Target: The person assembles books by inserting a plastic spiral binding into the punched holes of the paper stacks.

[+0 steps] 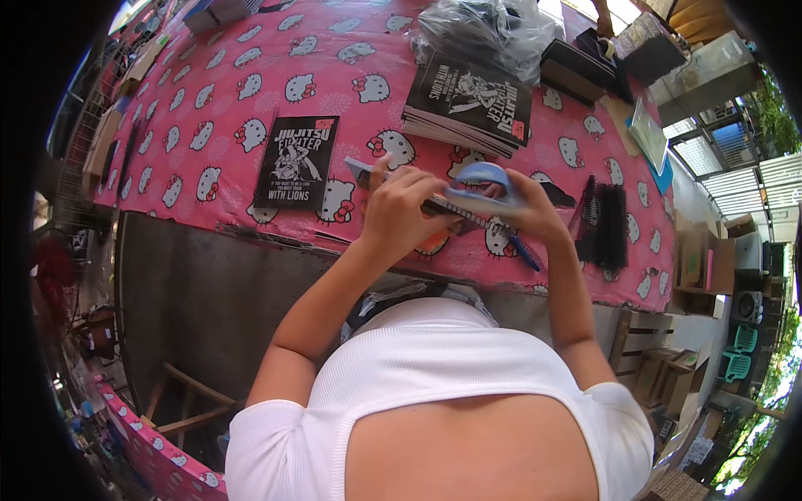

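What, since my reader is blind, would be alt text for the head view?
A person's left hand holds a coil-edged booklet, the right hand a blurred blue tool, over a pink tablecloth. A black notebook lies left; a notebook stack sits beyond.

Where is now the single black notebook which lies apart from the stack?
In the head view, the single black notebook lies flat on the pink tablecloth, left of the left hand and the notebook stack.

Notebook [294, 171] on table [194, 149], notebook stack [464, 102] to its right, bag [484, 35] behind stack, coils [605, 225] farther right
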{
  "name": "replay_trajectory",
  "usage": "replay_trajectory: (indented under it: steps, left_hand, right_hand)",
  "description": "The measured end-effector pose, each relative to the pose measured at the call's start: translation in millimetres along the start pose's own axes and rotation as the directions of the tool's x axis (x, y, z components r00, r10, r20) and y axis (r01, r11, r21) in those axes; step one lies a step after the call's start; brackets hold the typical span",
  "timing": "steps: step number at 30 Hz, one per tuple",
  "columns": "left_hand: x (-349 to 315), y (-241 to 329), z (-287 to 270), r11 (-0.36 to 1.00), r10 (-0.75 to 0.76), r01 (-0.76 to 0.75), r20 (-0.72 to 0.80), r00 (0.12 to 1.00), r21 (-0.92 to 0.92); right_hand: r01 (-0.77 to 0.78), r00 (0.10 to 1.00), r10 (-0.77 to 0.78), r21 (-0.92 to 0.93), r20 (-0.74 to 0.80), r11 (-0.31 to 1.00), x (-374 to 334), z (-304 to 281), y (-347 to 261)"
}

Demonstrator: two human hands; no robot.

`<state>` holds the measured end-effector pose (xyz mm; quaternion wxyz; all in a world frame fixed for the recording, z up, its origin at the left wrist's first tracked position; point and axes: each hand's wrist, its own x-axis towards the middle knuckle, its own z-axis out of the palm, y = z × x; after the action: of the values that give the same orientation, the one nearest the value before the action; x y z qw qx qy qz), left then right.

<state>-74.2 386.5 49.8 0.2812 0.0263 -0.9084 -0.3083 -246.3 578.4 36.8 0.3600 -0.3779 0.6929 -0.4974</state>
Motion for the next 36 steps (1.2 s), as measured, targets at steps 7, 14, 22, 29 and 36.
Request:
replay_trajectory:
  steps: [7, 14, 22, 29, 36]
  left_hand:
    - [6.0, -4.9, -24.1, 0.953, -0.179, 0.191, -0.069, 0.981, 0.235]
    - [9.2, -34.4, -29.9, 0.988, -0.135, 0.138, -0.049, 0.990, 0.071]
    - [2.8, -52.7, -37.5, 0.965, -0.261, 0.252, -0.152, 0.953, -0.078]
    - [-1.8, -63.1, -40.2, 0.792, -0.527, 0.477, -0.031, 0.849, -0.381]
    - [-10.7, -83.5, -32.0, 0.673, -0.454, 0.350, 0.010, 0.891, -0.651]
  right_hand:
    - [0.245, 0.966, -0.241, 0.030, -0.093, 0.969, 21.1, 6.1, -9.6]
    - [-0.027, 0.999, 0.016, -0.271, -0.040, 0.962, 46.4, 26.2, -23.1]
    - [0.087, 0.987, -0.096, -0.071, -0.128, 0.994, 64.0, 35.1, -35.6]
    - [0.110, 0.991, -0.125, 0.245, 0.046, 0.963, 80.4, 40.4, -38.9]
    - [-0.138, 0.948, -0.043, -0.529, -0.315, 0.838, 60.4, 36.6, -31.2]
